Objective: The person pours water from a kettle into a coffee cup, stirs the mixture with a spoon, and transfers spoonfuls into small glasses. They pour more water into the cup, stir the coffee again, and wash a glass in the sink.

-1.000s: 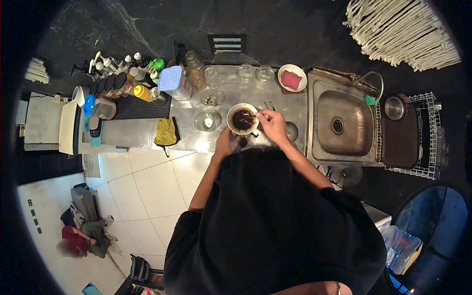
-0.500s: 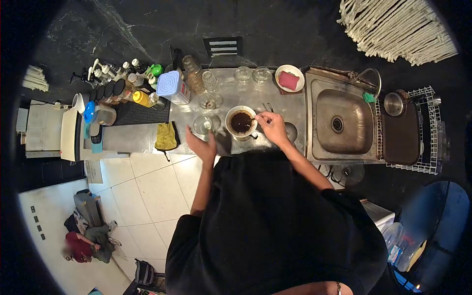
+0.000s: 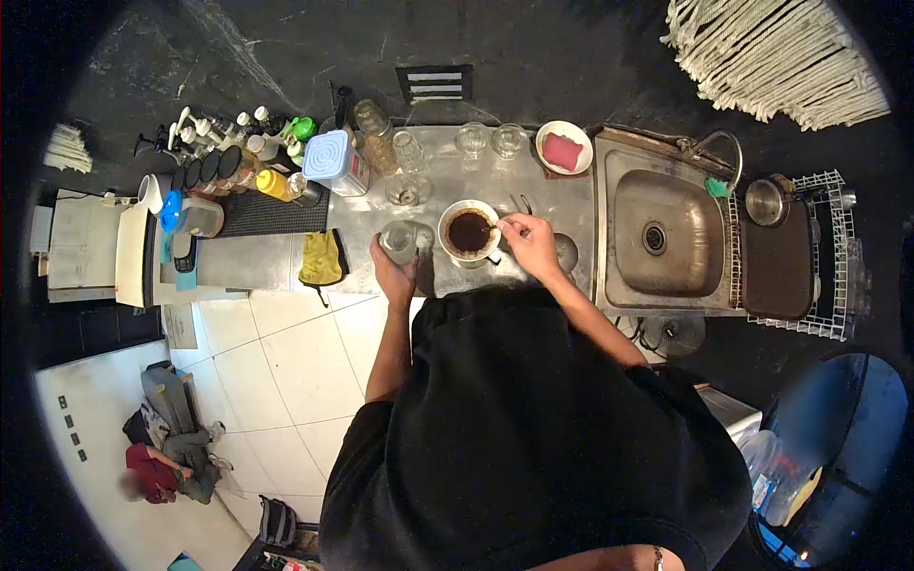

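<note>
My left hand (image 3: 392, 273) is wrapped around a clear glass (image 3: 400, 241) at the counter's front, gripping it from the left side. To its right stands a white cup-like vessel (image 3: 447, 235) with a side handle and dark brown coffee (image 3: 469, 231) inside. Over that vessel's right rim, my right hand (image 3: 531, 246) pinches the thin handle of what looks like a spoon, its lower end in the coffee. Behind the held glass is a low glass dish (image 3: 402, 190) with a little brown residue.
Several glasses stand at the back, near a white bowl (image 3: 550, 133) with a pink sponge (image 3: 562, 150). A sink (image 3: 664, 276) and wire rack (image 3: 838, 305) lie right. A yellow cloth (image 3: 322, 258), lidded tub (image 3: 335, 164) and bottles stand left. A person (image 3: 152, 473) sits far off.
My left hand, open beside the glass before, has closed around it. My right hand stays at the vessel's rim, and the coffee surface looks slightly different.
</note>
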Tool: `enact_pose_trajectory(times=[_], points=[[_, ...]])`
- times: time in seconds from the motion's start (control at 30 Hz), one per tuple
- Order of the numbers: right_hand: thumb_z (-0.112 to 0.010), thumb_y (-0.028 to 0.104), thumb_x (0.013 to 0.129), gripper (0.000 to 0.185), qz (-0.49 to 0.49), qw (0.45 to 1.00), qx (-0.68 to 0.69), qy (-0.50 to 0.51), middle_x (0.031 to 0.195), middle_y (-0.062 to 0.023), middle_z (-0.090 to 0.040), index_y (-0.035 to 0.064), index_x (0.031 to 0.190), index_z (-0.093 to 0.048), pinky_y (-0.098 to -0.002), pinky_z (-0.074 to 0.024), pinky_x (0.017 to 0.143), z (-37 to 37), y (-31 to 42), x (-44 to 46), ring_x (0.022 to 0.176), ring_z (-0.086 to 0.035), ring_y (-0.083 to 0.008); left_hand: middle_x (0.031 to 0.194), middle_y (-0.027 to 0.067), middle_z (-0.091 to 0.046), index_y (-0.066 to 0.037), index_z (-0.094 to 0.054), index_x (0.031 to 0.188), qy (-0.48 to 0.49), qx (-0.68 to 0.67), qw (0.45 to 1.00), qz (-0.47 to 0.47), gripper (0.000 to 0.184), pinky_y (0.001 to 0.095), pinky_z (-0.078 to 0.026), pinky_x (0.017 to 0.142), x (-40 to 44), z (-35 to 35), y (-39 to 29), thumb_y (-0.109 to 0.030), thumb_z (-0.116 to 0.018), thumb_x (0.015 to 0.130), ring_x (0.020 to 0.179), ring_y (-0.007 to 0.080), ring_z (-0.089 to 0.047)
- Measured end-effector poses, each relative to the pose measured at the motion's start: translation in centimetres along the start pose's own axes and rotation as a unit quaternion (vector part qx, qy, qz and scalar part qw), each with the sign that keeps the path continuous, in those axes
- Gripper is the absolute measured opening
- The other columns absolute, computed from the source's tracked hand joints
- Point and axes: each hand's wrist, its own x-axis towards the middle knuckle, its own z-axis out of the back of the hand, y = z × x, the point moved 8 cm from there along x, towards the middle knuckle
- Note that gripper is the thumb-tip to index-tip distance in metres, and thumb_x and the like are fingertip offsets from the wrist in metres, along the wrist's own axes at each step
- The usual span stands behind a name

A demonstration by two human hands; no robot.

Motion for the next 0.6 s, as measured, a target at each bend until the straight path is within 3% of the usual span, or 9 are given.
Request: enact_pose_trajectory(times=[0.07, 0.13, 0.27, 0.47, 0.53, 0.6], points=[[-0.070, 0.022, 0.090, 0.019, 0.006, 1.000, 0.001, -0.005, 0.056, -0.0054, -0.051, 0.0033, 0.091, -0.074, -0.0318, -0.0378, 0.052, 0.0, 0.3, 0.0, 0.052, -0.044, -0.0122, 0.136, 0.0261, -0.048, 0.003, -0.036, 0.142, -0.017, -0.010, 1.000, -0.010, 0.088, 0.0441, -0.043, 0.103, -0.5, 0.2, 0.0, -0.012, -0.081, 0.068, 0.125, 0.0453, -0.050], [-0.070, 0.018, 0.090, 0.019, 0.004, 1.000, 0.008, -0.002, 0.058, 0.0004, -0.051, -0.0015, 0.092, -0.073, -0.0273, -0.0375, 0.055, -0.1, 0.6, 0.0, 0.058, -0.044, -0.0067, 0.138, 0.0260, -0.047, 0.004, -0.035, 0.142, -0.011, -0.005, 1.000, 0.014, 0.088, 0.0440, -0.042, 0.105, -0.8, 0.2, 0.2, -0.012, -0.080, 0.068, 0.125, 0.0452, -0.049], [-0.069, 0.017, 0.091, 0.019, -0.006, 1.000, 0.008, 0.004, 0.059, 0.0002, -0.051, -0.0018, 0.092, -0.073, -0.0275, -0.0377, 0.055, -0.3, 0.4, 0.0, 0.058, -0.044, -0.0070, 0.137, 0.0250, -0.048, 0.002, -0.036, 0.142, -0.013, -0.025, 0.999, 0.017, 0.090, 0.0440, -0.043, 0.103, -1.0, 0.3, 0.4, -0.010, -0.082, 0.066, 0.124, 0.0447, -0.051], [-0.069, 0.017, 0.091, 0.020, -0.014, 1.000, -0.005, 0.005, 0.060, -0.0003, -0.050, -0.0024, 0.092, -0.072, -0.0279, -0.0366, 0.054, -0.6, -0.2, 0.4, 0.058, -0.042, -0.0077, 0.134, 0.0243, -0.052, 0.000, -0.038, 0.142, -0.004, 0.015, 0.999, 0.030, 0.091, 0.0445, -0.044, 0.102, -0.3, 0.1, 1.3, -0.020, -0.086, 0.068, 0.122, 0.0436, -0.053], [-0.069, 0.017, 0.091, 0.020, -0.031, 0.999, 0.017, -0.001, 0.060, 0.0003, -0.049, -0.0020, 0.092, -0.072, -0.0283, -0.0358, 0.054, -0.6, -0.3, 0.5, 0.057, -0.041, -0.0076, 0.134, 0.0226, -0.052, -0.001, -0.040, 0.139, 0.023, 0.046, 0.995, 0.082, 0.093, 0.0442, -0.046, 0.099, 0.2, -0.3, 1.8, -0.019, -0.088, 0.062, 0.121, 0.0417, -0.054], [-0.069, 0.018, 0.092, 0.020, -0.025, 1.000, -0.015, -0.010, 0.060, 0.0009, -0.048, -0.0022, 0.088, -0.070, -0.0285, -0.0357, 0.053, -0.4, -0.1, 0.6, 0.057, -0.041, -0.0077, 0.133, 0.0218, -0.054, -0.002, -0.042, 0.138, 0.022, 0.042, 0.996, 0.074, 0.091, 0.0451, -0.047, 0.097, 0.7, -0.2, 1.5, -0.022, -0.089, 0.063, 0.119, 0.0409, -0.056]])
